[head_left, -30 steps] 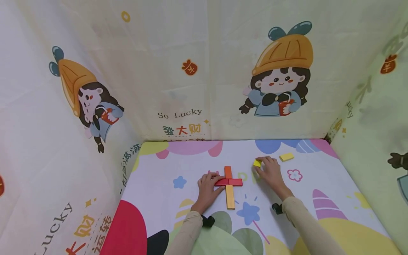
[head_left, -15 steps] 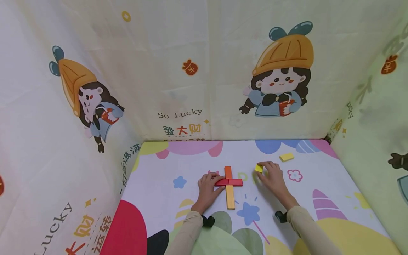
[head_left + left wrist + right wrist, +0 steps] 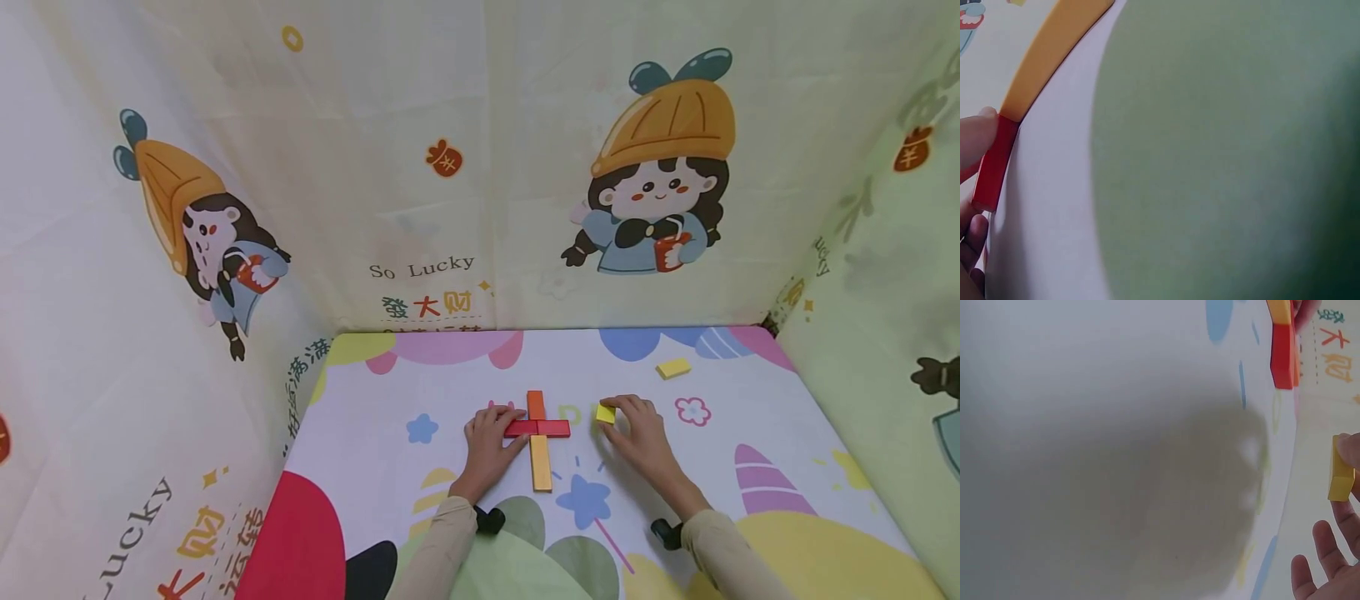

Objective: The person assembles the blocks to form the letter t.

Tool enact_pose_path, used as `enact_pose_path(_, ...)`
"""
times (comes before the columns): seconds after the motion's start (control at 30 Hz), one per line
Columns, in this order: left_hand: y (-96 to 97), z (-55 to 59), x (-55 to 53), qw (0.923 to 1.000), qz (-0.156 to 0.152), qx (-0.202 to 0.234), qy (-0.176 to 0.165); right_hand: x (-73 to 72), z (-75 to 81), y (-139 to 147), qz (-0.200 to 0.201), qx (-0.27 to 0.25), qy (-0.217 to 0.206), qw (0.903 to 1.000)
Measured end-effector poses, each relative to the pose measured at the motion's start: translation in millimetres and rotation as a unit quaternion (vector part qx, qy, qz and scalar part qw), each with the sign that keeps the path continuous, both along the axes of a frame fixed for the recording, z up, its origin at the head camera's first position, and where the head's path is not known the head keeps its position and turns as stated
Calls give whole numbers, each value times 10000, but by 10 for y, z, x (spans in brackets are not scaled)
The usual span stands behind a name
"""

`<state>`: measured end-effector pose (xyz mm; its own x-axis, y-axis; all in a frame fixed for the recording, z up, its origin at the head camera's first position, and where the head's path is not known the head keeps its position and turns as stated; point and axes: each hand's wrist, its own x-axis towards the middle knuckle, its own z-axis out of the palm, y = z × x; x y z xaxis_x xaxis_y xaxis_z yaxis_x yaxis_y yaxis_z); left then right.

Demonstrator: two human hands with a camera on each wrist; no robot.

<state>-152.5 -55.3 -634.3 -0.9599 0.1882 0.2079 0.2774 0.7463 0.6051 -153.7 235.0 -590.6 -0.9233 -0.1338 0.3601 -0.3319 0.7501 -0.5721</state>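
Pastel-printed tabletop (image 3: 360,408); left hand (image 3: 487,447) grips red rectangular block (image 3: 523,428); right hand (image 3: 642,429) pinches yellow rectangular block (image 3: 604,415) aloft: apparently positioning; next seemingly needs lowering.

Blocks form a flat cross: one red block (image 3: 520,428) at 9 o'clock, another red block (image 3: 554,428) at 3, an orange block (image 3: 536,405) at 12, a tan block (image 3: 541,464) at 6. Nearby, toward 3, a yellow block (image 3: 604,414) is held pinched.

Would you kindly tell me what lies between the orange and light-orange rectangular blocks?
Two red rectangular blocks, end to end, meet between the orange block and the light-orange block, as the head view shows.
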Motion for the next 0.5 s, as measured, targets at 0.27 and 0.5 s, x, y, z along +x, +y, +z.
enact_pose_path(0.27, 27, 35, 20, 9999, 18, -157, -67, 185, -32, -60, 140, -86, 310, 9994)
enact_pose_path(0.5, 32, 45, 29, 9991, -297, -22, 292, 326, -59, -150, 232, -133, 290, 9992)
